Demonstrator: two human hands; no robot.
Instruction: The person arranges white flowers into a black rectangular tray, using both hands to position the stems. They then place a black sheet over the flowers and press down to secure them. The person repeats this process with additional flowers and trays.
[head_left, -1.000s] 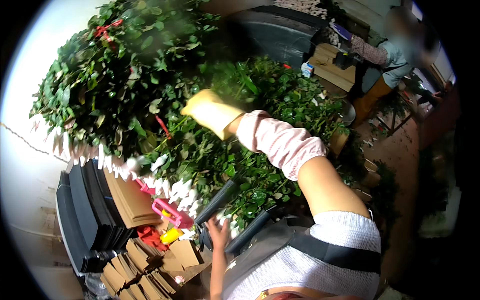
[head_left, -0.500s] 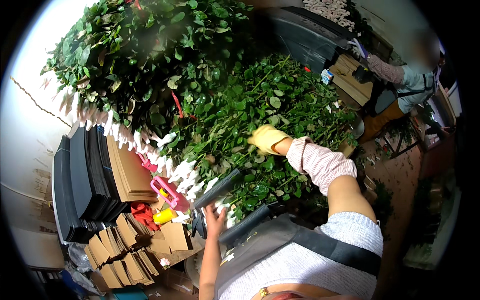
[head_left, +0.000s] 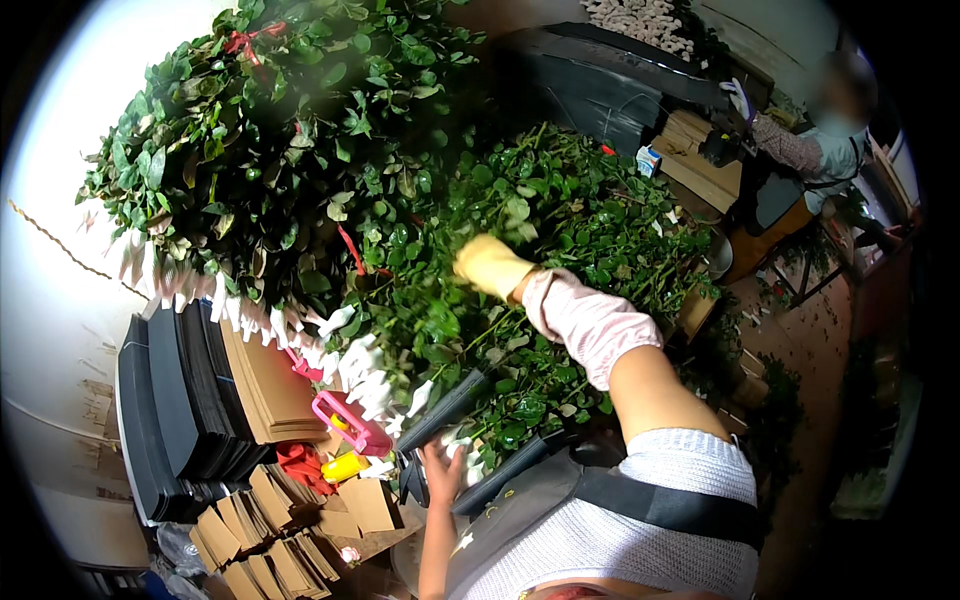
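My right hand (head_left: 492,267), in a yellow glove, reaches far out over a thick heap of leafy green stems (head_left: 560,220). Motion blurs its fingers, and leaves hide what they may touch. Lower down, my left hand (head_left: 440,472) is bare, with its fingers stretched up and the thumb apart. It lies beside several white-sleeved flower heads (head_left: 470,455), between two dark padded bars (head_left: 442,408). Whether it touches the heads is unclear. More white-sleeved heads (head_left: 365,375) line the left side of the heap.
A tall leafy pile (head_left: 270,150) rises at the far left. Black sheets (head_left: 190,390) and cardboard sheets (head_left: 270,390) stand at left, near a pink plastic holder (head_left: 355,425), a yellow object (head_left: 345,467) and folded cardboard (head_left: 285,530). A co-worker (head_left: 825,155) stands at far right.
My right hand has swept left across the leaves. My left hand stays by the white-sleeved heads. The whole view has shifted slightly, and leaves near the right glove have moved.
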